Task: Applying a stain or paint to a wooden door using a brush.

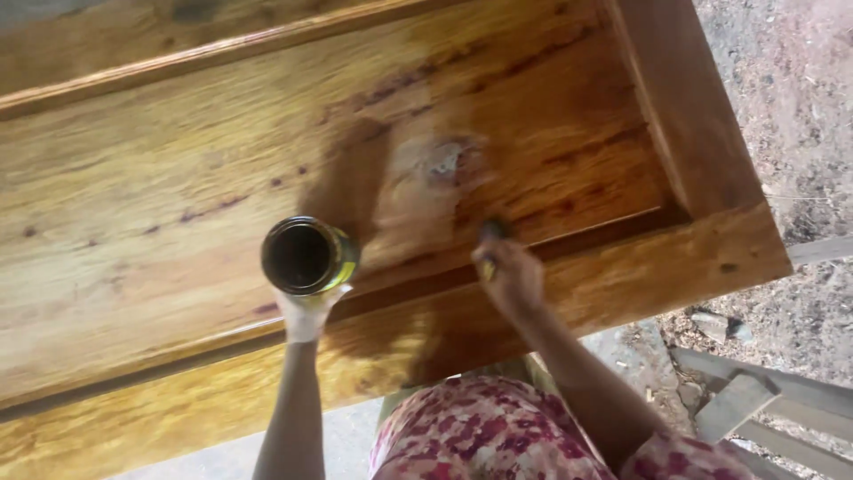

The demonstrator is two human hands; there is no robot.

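Observation:
A large wooden door panel (178, 178) lies flat in front of me, glossy and amber where it is wet. My left hand (306, 313), in a pale glove, holds an open round can (306, 256) with dark liquid inside, just above the panel's near rail. My right hand (508, 276) grips a brush (491, 238) whose dark tip touches the groove between the inner panel and the rail. The brush and hand are blurred. A pale, dull patch (440, 164) shows on the wood just beyond the brush.
The door's right stile (684, 107) ends at bare gritty ground (800, 107). Grey wooden planks (755, 400) lie on the ground at lower right. My floral-patterned clothing (498, 431) fills the bottom centre.

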